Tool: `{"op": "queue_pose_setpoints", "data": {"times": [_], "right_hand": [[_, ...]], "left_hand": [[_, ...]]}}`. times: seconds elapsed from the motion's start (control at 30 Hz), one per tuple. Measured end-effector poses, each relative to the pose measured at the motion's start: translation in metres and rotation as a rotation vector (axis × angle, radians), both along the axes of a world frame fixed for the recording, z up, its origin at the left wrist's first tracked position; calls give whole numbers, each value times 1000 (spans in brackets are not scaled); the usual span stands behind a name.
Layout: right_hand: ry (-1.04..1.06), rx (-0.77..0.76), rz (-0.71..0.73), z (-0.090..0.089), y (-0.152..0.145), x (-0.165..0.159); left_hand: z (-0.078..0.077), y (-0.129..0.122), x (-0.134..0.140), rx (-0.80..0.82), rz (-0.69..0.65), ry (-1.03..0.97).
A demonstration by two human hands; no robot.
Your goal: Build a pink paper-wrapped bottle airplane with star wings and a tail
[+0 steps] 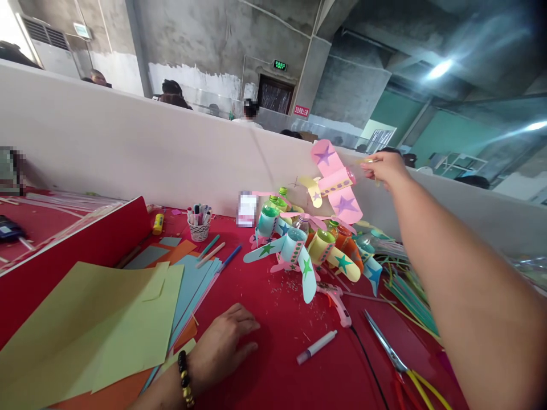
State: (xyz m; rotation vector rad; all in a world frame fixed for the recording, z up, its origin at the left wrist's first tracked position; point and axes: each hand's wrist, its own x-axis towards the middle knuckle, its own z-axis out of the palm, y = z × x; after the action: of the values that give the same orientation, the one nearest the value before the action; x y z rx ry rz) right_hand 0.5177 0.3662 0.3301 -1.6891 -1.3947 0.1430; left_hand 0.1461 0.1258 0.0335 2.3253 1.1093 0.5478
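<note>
At the upper right my right hand (388, 168) is raised, its fingers pinched at the nose of a pink toy airplane (335, 183). A thin yellow strip shows at the fingertips. The airplane has purple stars on its wings and a yellow tail, and is held tilted above the table. My left hand (231, 339) rests on the red table with nothing in it, fingers apart and slightly bent. Beneath the pink airplane stand several bottle-and-paper airplanes, among them a light blue one (294, 242) and a yellow one (322, 245).
A pink glue gun (339, 304), a white marker (317, 347) and scissors (387, 344) lie on the table (273, 376). Yellow-green paper (123, 319) covers the left side. Behind it stands a pen cup (199, 228). A white partition (171, 154) runs across the back.
</note>
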Motion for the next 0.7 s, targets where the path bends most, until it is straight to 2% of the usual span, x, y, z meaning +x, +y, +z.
{"op": "queue_pose_setpoints", "data": {"times": [0.2,0.37,0.47,0.53,0.7], "right_hand": [[164,184,114,14,-57,13],[259,169,296,8,-122,23],[283,113,392,-8,-160,21],[299,55,438,-25,-182,17],[447,-171,565,-84,-222,-2]], "left_hand": [[3,-1,0,26,-5,-1],[5,-3,-2,32,6,-31],[5,-3,-2,13,39,-122],[5,-3,-1,-26,65,-234],[12,-9,3,-274,32,-663]]}}
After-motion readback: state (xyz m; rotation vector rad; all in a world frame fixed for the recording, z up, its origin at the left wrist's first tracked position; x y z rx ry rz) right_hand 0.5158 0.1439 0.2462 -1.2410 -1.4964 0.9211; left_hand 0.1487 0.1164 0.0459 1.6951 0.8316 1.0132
